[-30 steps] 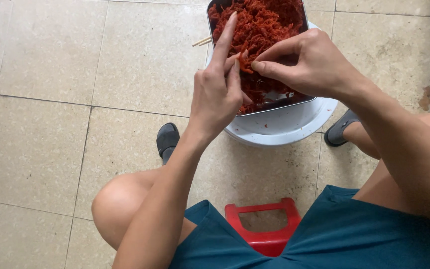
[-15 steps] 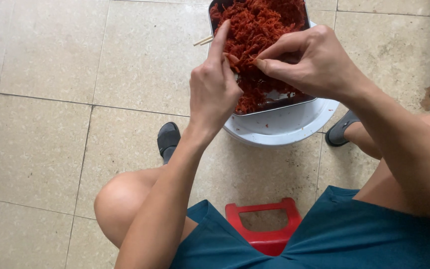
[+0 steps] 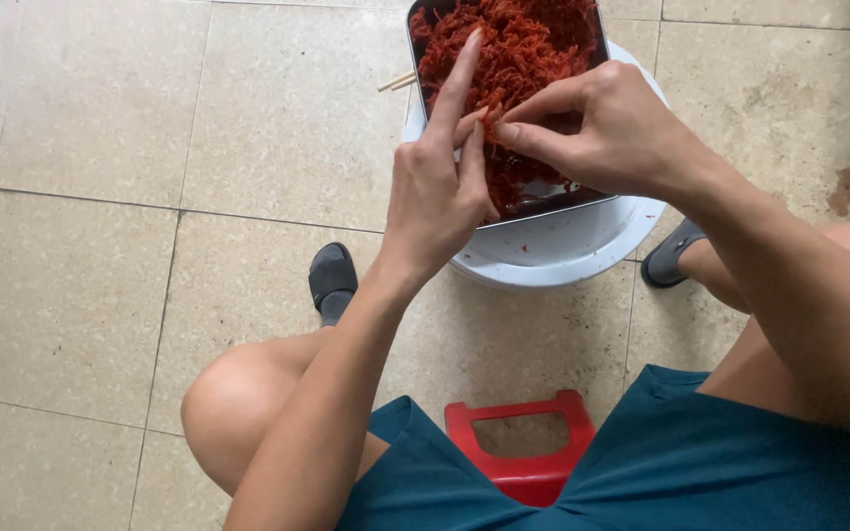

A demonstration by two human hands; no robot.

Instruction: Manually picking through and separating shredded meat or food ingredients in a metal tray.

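Observation:
A metal tray (image 3: 543, 205) heaped with red shredded strips (image 3: 523, 44) rests across a white basin (image 3: 563, 251) on the tiled floor. Over the tray's near part, my left hand (image 3: 440, 187) and my right hand (image 3: 602, 128) meet. Both pinch the same small red strip (image 3: 485, 118) between fingertips. The left index finger points up, away from the pinch. Thin wooden sticks (image 3: 395, 82) poke out at the tray's left edge.
I sit on a low red stool (image 3: 521, 447), in teal shorts, knees apart. Grey slippers (image 3: 332, 280) are on both feet, one on each side of the basin. Beige floor tiles (image 3: 100, 246) spread to the left.
Both hands stay over the tray, with the fingertips drawn slightly closer on the red strip. The view has shifted only a little.

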